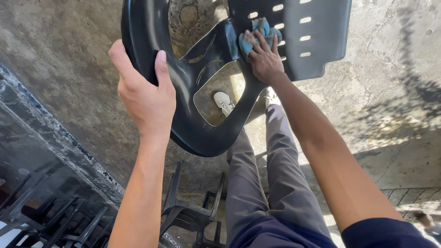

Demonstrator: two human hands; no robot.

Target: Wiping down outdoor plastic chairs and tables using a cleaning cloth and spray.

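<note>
Black plastic chair (pixel 197 82) hangs in the air over the bare concrete floor (pixel 390 92), with open ground around it and a stack of dark chairs (pixel 188 216) low beside the person's grey trouser legs (pixel 275 183). At its curved outer rim the left hand (pixel 144 94) is wrapped tight, thumb on the near face. The right hand (pixel 265 59) presses a bunched blue cloth (pixel 257 34) flat against the slotted panel. The chair's long axis runs left to right, tilted up toward the top right.
</note>
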